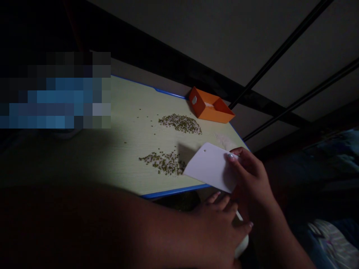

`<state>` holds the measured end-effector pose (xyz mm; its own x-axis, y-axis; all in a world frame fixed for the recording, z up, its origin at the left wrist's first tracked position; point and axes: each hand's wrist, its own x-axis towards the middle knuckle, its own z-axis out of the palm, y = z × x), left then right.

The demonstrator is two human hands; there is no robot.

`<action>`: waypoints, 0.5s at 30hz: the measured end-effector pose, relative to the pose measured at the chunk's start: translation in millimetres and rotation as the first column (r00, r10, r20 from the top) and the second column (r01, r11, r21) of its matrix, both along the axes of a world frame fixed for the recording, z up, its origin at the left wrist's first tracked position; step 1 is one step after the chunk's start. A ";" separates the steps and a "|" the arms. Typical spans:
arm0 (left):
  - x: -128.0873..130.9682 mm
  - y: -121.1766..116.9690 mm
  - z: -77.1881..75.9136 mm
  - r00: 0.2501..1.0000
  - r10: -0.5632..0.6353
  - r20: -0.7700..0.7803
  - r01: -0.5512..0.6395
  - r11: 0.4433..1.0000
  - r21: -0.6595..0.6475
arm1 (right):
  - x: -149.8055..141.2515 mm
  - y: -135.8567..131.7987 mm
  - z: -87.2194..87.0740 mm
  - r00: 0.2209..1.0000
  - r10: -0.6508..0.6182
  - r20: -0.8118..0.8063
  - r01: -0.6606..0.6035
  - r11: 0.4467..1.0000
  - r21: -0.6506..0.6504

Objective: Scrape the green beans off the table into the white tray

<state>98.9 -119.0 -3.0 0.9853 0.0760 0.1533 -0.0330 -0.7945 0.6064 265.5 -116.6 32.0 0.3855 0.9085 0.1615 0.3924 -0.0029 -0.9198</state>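
Observation:
My right hand [252,173] is closed on a flat white plastic scraper [211,164] with a small hole near one corner. The scraper's lower left corner is at the edge of a scattered heap of small green beans [165,162], mixed with something pale. Farther back on the table lies a second, denser heap of green beans [181,123]. My left hand [224,216] is below the table's near edge, its fingers bent over a pale, rounded container [242,241]. Most of that container is hidden by the hand and deep shadow.
An orange open box [213,110] stands at the table's far right corner. Pale powder [224,141] is spread before it. The light table [126,108] has a blue edge. Striped cloth [336,239] lies at lower right. A pixelated patch covers the left.

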 end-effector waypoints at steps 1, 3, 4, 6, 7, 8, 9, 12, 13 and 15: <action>0.3 0.0 -0.2 1.000 0.004 0.000 -0.004 1.000 0.009 | 0.9 -1.4 -2.0 1.000 -0.011 0.006 0.011 1.000 -0.004; 1.1 0.3 -1.1 1.000 0.009 -0.003 -0.009 1.000 0.020 | 7.5 -1.6 -5.3 0.998 -0.055 0.016 0.054 0.998 0.014; 1.6 0.5 -1.7 1.000 0.004 -0.003 -0.004 1.000 0.021 | 12.9 -0.3 -6.4 0.997 -0.080 0.019 0.079 0.996 0.026; 2.9 0.8 -3.3 1.000 -0.004 -0.001 0.004 1.000 0.015 | 25.4 4.6 -7.6 0.992 -0.120 0.029 0.118 0.992 0.051; 3.6 0.7 -4.1 1.000 -0.004 -0.004 0.004 1.000 0.008 | 31.5 8.1 -7.6 0.991 -0.130 0.037 0.127 0.990 0.066; 4.3 0.6 -5.0 1.000 -0.003 -0.010 0.003 1.000 0.000 | 36.6 12.0 -7.2 0.990 -0.129 0.054 0.125 0.990 0.072; 5.0 0.3 -6.0 1.000 0.000 -0.017 0.000 1.000 -0.005 | 40.6 16.2 -6.6 0.990 -0.123 0.074 0.117 0.990 0.073; 6.9 -0.7 -9.8 1.000 0.009 -0.016 -0.009 1.000 0.009 | 43.8 29.1 -4.5 0.988 -0.104 0.116 0.096 0.992 0.077; 7.4 -0.9 -11.1 1.000 0.010 -0.009 -0.010 1.000 0.016 | 42.4 33.0 -4.3 0.987 -0.097 0.125 0.087 0.993 0.077; 8.1 -0.9 -12.9 1.000 0.010 0.011 -0.010 1.000 0.015 | 37.4 39.7 -4.6 0.987 -0.077 0.144 0.066 0.995 0.080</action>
